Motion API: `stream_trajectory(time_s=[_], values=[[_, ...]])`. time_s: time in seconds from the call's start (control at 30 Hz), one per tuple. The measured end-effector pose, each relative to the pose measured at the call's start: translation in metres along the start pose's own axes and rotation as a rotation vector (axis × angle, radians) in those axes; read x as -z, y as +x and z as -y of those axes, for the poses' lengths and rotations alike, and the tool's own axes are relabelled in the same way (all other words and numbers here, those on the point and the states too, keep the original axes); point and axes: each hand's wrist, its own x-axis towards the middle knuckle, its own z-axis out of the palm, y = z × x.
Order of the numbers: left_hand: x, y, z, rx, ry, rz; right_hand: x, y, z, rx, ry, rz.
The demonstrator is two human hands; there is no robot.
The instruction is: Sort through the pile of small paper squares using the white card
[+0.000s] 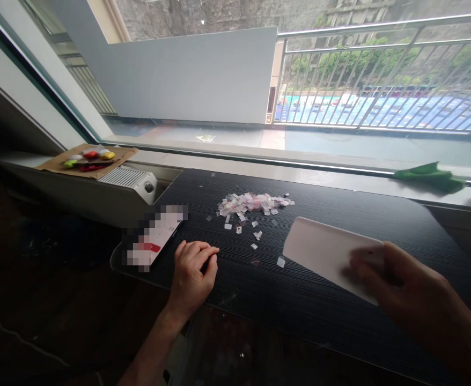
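My right hand [404,292] grips a white card [324,249] by its near end and holds it tilted just above the black tabletop [340,327]. My left hand [193,271] rests on the tabletop with its fingers curled under, nothing visible in it. A pile of small white and pink paper scraps [254,203] lies beyond both hands, with several loose scraps [255,236] scattered nearer to me. A white and red booklet [155,238], partly blurred out, lies just left of my left hand.
A cardboard sheet [58,163] with small coloured objects sits on a white radiator [133,182] at the back left. A green cloth [431,176] lies on the windowsill at the right. A large window faces a balcony railing.
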Motion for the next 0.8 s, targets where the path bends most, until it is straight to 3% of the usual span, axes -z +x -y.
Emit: stream_trajectory(time_s=[0.3, 0.53, 0.8], values=[[0.001, 0.000, -0.001, 0.000, -0.005, -0.005, -0.037, 0.006, 0.009, 0.081, 0.073, 0.139], [0.001, 0.000, -0.003, 0.034, -0.013, -0.003, -0.050, 0.020, 0.000, 0.037, 0.192, 0.101], [0.002, 0.001, -0.006, 0.054, -0.015, 0.012, -0.050, 0.023, -0.010, 0.031, 0.213, 0.179]])
